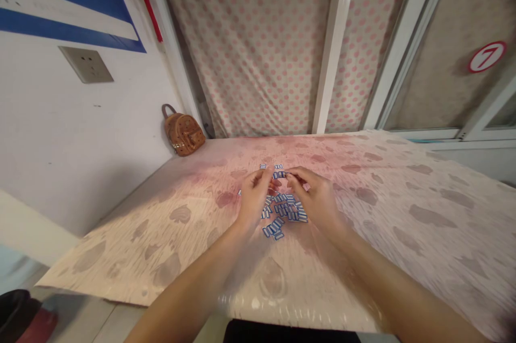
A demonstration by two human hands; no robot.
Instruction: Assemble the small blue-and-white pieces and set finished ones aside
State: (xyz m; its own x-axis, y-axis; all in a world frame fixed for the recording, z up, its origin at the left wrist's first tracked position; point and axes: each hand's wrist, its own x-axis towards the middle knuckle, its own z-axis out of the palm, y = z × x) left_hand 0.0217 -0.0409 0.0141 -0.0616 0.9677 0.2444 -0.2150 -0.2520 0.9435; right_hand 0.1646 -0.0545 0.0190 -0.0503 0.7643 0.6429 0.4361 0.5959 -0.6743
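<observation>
We find both hands engaged over a table covered with a leaf-patterned cloth, working on small blue-edged, whitish pieces. A short strip of these is raised between the hands, above the far side of the main heap. The right hand has thumb and forefinger pinched on the strip's right end. The left hand is curled, its fingertips closed about the left end; the exact contact is too small to confirm.

As to progress, we judge the work to be under way and not complete. One strip is in handling. Directly on the near side of the hands lies the heap, its pieces in short runs set at differing angles, with no overall order that we can establish. A smaller cluster lies nearer, just beside it. Beyond the hands we note two small groups, one to the left and one to the right. We cannot tell whether these are finished or merely apart. The greater share of the pieces lies on the cloth, unhandled at this moment, and we record that share as outstanding.
</observation>
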